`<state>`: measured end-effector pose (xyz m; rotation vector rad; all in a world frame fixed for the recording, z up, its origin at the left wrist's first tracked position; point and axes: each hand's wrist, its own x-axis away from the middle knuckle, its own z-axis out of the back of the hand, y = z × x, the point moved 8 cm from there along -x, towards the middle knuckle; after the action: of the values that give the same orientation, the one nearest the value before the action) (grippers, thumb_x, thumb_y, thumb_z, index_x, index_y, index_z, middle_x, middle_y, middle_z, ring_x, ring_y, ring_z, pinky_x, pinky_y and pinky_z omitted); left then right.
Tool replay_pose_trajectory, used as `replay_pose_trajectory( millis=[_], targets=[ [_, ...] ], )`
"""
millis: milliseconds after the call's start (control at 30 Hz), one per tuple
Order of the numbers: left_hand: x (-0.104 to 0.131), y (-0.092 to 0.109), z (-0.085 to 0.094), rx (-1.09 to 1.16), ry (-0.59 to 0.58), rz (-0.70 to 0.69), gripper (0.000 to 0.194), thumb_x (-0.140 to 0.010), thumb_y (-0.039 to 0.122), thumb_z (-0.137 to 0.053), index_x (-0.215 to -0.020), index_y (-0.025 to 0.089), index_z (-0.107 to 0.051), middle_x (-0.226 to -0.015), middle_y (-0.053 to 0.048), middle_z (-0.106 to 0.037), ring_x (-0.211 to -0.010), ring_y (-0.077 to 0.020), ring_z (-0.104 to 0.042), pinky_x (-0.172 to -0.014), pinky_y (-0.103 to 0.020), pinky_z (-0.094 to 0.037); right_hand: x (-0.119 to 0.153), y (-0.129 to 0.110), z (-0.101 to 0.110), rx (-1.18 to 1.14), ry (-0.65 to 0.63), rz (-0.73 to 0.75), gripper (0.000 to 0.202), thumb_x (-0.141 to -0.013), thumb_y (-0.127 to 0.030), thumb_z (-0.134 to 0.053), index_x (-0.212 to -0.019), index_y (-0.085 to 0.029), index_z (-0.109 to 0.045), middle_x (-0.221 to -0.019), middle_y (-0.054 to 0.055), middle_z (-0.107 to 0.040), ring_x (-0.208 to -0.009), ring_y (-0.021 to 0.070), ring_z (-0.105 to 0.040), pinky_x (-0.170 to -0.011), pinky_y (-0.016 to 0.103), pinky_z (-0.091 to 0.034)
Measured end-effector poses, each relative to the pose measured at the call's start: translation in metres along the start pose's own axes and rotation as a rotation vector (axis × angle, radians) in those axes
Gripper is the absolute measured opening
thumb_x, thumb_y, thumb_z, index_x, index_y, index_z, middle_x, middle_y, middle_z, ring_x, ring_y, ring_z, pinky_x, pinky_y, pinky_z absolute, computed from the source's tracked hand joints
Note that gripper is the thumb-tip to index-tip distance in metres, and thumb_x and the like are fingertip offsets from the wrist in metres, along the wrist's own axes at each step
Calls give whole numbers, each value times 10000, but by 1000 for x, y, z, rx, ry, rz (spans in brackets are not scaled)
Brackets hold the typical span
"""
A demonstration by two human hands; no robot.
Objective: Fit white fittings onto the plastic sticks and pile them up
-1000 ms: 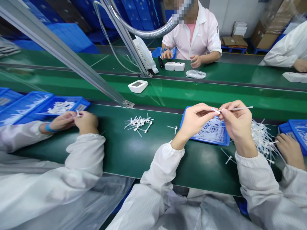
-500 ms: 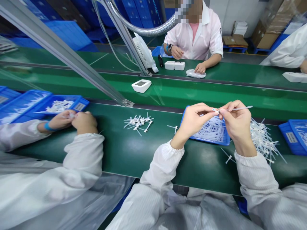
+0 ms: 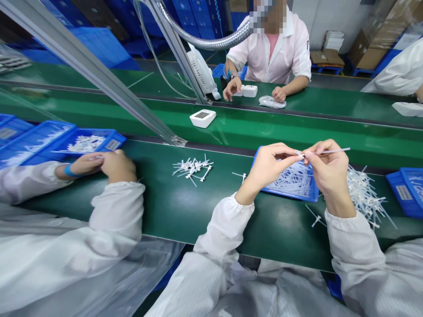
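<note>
Over a blue tray (image 3: 312, 196) of thin white plastic strips (image 3: 292, 181), my two hands meet fingertip to fingertip. My left hand (image 3: 269, 165) pinches a small white plastic fitting (image 3: 301, 154), mostly hidden by the fingers. A thin translucent white strip (image 3: 340, 150) is gripped in my right hand (image 3: 327, 167), its free end sticking out to the right. Whether strip and fitting are joined, I cannot tell. Beside my right wrist lies a heap of white fittings with strips (image 3: 363, 193). One loose piece (image 3: 317, 219) rests in front of the tray.
A smaller pile of white pieces (image 3: 193, 168) lies mid-table. At left, a co-worker's hands (image 3: 117, 166) work near blue bins (image 3: 114, 140). Another blue bin (image 3: 405, 191) stands right. A white device (image 3: 202, 118) sits on the green conveyor (image 3: 244, 125); a metal post (image 3: 132, 101) slants across.
My hands keep nearly the same pinch over the tray. The person opposite has reached a hand forward over the white boxes. The white device on the conveyor has shifted slightly right in view.
</note>
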<state>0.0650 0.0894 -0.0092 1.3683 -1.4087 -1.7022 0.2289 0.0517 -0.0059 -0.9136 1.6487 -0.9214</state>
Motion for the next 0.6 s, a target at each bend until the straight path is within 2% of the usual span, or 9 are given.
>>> replay_pose_trajectory(
  millis=[600],
  targets=[
    [0, -4, -3, 5, 3, 1, 183, -864, 387, -901, -926, 216, -879, -921, -71, -813, -845, -203, -773, -783, -321, -607, -1, 3, 2, -6, 1, -19, 328, -828, -271, -929, -850, -237, -604, -782, -42, -709, -626, 117, -657, -644, 280, -578]
  ],
)
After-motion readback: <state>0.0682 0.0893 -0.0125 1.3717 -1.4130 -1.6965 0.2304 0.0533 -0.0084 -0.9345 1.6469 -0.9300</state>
